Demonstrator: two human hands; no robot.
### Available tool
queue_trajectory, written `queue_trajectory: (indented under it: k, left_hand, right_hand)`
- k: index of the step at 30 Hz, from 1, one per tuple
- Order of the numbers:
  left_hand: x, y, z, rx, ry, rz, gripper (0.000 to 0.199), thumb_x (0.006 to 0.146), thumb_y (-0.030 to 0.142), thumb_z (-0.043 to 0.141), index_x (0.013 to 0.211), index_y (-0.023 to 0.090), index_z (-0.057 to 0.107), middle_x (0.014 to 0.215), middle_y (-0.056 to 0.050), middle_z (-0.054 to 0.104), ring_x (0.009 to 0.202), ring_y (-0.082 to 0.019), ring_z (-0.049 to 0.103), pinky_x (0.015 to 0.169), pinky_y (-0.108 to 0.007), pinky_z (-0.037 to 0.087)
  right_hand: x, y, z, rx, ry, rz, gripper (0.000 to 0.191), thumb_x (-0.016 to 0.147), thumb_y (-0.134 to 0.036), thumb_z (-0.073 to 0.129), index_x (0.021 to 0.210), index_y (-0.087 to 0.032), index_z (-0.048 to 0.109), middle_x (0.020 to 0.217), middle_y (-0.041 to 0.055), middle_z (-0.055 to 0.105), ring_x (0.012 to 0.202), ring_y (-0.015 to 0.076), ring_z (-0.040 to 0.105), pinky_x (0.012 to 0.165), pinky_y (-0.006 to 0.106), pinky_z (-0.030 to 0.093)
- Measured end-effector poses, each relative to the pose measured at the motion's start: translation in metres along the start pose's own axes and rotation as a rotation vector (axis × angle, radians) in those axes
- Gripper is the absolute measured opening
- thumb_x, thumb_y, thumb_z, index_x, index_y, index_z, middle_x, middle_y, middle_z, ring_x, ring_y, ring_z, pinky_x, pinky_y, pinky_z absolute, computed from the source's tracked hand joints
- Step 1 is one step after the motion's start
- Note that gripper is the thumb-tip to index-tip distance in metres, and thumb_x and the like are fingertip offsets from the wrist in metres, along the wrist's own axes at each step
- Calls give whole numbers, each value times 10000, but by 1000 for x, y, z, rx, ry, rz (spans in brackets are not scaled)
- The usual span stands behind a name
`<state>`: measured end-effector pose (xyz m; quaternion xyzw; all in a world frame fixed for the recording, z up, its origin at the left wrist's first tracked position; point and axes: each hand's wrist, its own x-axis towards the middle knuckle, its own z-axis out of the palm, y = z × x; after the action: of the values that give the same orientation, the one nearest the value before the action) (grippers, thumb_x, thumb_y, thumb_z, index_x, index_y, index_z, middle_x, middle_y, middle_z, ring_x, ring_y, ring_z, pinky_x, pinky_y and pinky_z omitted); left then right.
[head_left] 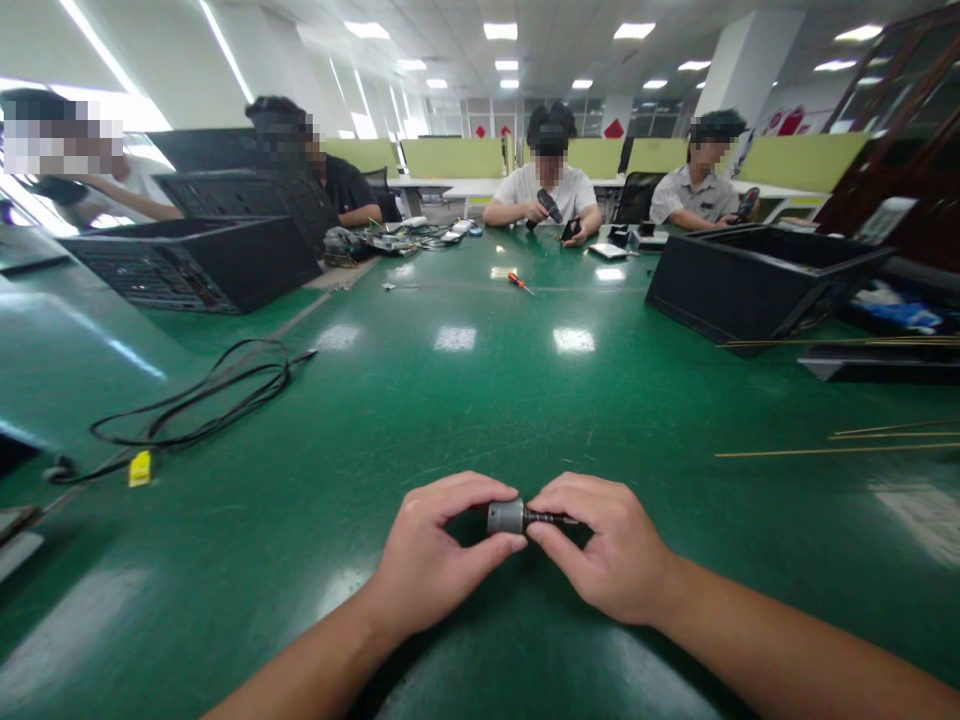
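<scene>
Low in the middle of the view, a small grey metal cylinder with a thin, dark, spiral-ridged shaft [507, 516] is held level just above the green table. My left hand [435, 560] is closed on the cylinder, thumb below and index finger above. My right hand [615, 555] pinches at the shaft where it leaves the cylinder, with the shaft's far end pointing into the palm. The two hands' fingertips nearly meet. My other fingers are mostly hidden behind the hands. I cannot tell exactly what kind of part it is.
A coiled black cable [202, 405] with a yellow tag [140, 468] lies left. A red screwdriver [517, 282] lies farther off. Black computer cases [202, 260] stand left and right. Thin sticks [825, 452] lie right. Several people sit around; one holds a power drill [550, 206].
</scene>
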<state>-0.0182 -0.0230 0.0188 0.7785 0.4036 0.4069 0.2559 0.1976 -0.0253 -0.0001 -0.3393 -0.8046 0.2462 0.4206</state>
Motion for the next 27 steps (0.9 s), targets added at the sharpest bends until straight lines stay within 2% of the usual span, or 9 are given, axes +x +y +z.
queue_trajectory:
  k: [27]
  left_hand:
    - [0,-3,-1,35,22,56,272,737,190,845,992,226,761,927,-6,777,841,-147,727,791,-221,562]
  right_hand:
    - [-1,2,0,19,-11,36,82,919,-196,641,949,-192,717,855,39,724,766,178,667,724,301,486]
